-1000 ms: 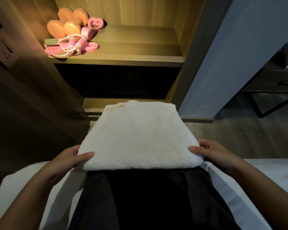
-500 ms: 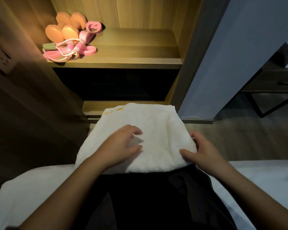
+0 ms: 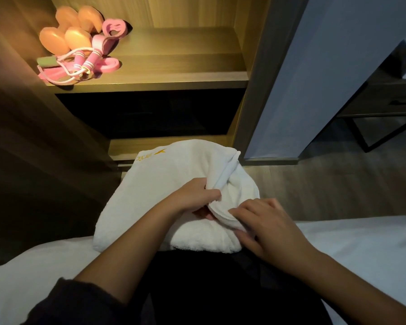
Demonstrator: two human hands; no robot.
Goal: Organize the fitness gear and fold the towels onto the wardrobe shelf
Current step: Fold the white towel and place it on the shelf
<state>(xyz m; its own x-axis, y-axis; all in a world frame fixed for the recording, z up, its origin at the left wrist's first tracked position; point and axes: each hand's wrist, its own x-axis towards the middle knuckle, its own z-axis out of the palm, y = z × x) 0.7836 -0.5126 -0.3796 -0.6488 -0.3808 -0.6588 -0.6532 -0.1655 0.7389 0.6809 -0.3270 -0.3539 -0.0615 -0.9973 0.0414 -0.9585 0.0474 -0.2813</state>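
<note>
Warm light fills the wooden wardrobe shelf (image 3: 174, 66) ahead of you, where orange dumbbells (image 3: 63, 36), a pink jump rope (image 3: 80, 64) and a pink resistance band (image 3: 114, 28) sit bunched at its left end, touching one another. Nearer, the white towel (image 3: 150, 191) lies across your dark-clad lap (image 3: 209, 277), at the front edge of the white bed (image 3: 361, 254), with a yellow emblem (image 3: 151, 154) at its far-left corner. Your left hand (image 3: 195, 198) sits on the middle of the towel, fingers curled round a raised fold that runs from the far-right corner toward you. Your right hand (image 3: 270, 226), just beside the left, pinches the near end of that same fold, fingers on top and thumb beneath, over the towel's near-right part. Left of both hands, the towel lies flat.
</note>
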